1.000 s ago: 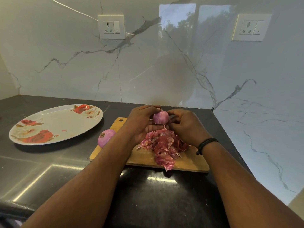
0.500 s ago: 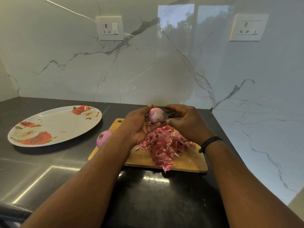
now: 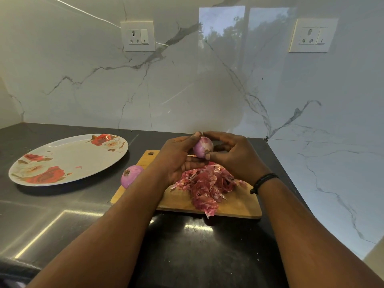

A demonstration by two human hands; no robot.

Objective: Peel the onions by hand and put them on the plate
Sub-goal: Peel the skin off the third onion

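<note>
Both hands hold one small purple onion point(image 3: 202, 146) above the wooden cutting board point(image 3: 236, 206). My left hand point(image 3: 176, 161) cups it from the left with the thumb over its top. My right hand point(image 3: 232, 159) pinches its lower right side between thumb and fingers. A heap of red onion skins point(image 3: 207, 186) lies on the board below. A second onion point(image 3: 131, 178) sits at the board's left edge, partly behind my left forearm. The oval plate point(image 3: 62, 161) with red roses lies to the left, with only a small skin scrap on it.
The board and plate rest on a dark glossy counter point(image 3: 52, 221). A marble wall rises close behind and to the right, with two sockets point(image 3: 138, 36) point(image 3: 311, 35). A black band point(image 3: 262, 181) circles my right wrist.
The hands have lifted the onion slightly and turned it. A strip of skin that hung from it a second ago is gone, and my right thumb now pinches its lower side.
</note>
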